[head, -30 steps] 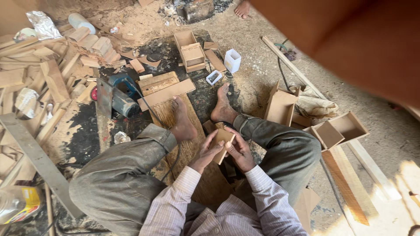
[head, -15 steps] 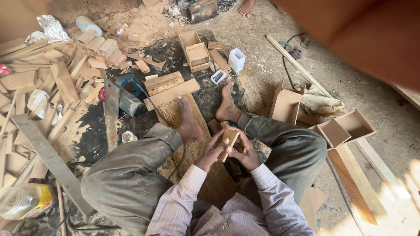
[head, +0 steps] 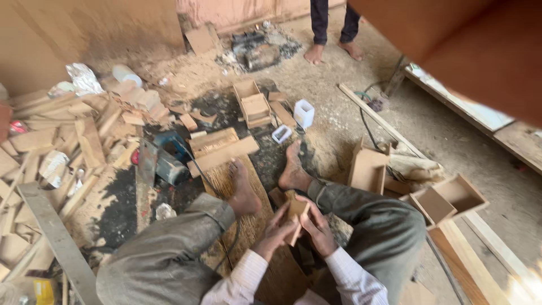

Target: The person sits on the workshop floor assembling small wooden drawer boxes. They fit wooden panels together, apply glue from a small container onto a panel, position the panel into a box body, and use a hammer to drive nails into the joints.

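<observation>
I sit on the floor with my knees bent and both bare feet on a long wooden board (head: 257, 226). Between my knees I hold a small wooden piece (head: 296, 217), tilted on edge. My left hand (head: 276, 231) grips its left side and my right hand (head: 316, 229) closes on its right side. The lower end of the piece is hidden by my fingers.
A blue power tool (head: 164, 161) lies left of my feet beside stacked planks (head: 220, 149). Wood offcuts (head: 68, 147) pile up at left. Open wooden boxes (head: 449, 197) sit at right, small boxes (head: 251, 101) and white containers (head: 303, 113) ahead. Another person's bare feet (head: 333, 51) stand at the top.
The view has tilted up, showing more of the far floor and a standing person's feet. My hands keep hold of the wooden piece, turned slightly between them.
</observation>
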{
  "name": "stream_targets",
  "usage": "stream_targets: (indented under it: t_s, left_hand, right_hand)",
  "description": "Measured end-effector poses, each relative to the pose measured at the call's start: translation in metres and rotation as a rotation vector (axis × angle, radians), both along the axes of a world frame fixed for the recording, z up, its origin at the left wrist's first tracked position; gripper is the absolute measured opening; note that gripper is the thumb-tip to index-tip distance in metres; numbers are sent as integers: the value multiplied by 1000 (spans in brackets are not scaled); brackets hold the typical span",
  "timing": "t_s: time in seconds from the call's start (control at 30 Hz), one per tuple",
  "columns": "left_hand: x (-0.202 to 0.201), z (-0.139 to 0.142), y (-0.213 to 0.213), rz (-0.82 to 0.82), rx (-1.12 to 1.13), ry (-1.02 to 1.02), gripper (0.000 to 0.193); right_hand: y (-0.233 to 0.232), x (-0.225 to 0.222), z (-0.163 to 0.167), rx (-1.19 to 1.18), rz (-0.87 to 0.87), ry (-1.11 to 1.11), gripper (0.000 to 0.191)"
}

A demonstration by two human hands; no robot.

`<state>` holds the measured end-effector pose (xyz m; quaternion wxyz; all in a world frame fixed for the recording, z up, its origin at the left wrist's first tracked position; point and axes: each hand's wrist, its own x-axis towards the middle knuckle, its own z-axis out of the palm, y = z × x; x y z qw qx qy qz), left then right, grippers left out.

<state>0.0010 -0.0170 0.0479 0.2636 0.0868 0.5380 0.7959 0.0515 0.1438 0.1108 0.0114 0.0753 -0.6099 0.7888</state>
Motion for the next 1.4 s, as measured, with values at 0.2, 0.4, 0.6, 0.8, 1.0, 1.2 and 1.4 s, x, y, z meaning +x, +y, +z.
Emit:
stream_targets:
  t_s: [0.2,0.4,0.6,0.8,1.0,1.2,1.4]
  left_hand:
    - [1,24,-14,-62,-51,34,98]
    - [11,58,-20,-148,55,89,112]
    - [15,56,-21,-133,-28,116,118]
    - [14,42,-4,-109,-8,61,124]
    - [11,52,-15,-69,-137,219,122]
    - [16,61,-7,-44,-203,76,123]
    - [16,43,-5,12,-88,219,117]
  right_hand:
    - [-2,-1,6,51,-27,-55,57]
    - [1,-2,1,36,-103,20,49]
    - [-1,-6,-6,-13,-90,-15,50]
    - [-4,-4,-1,12,-114,-6,53]
    - [-1,-4,3,127,-143,23,54]
    - [-1,-2,5,156,-151,34,56]
    - [-4,0,11,115,-124,-14,57]
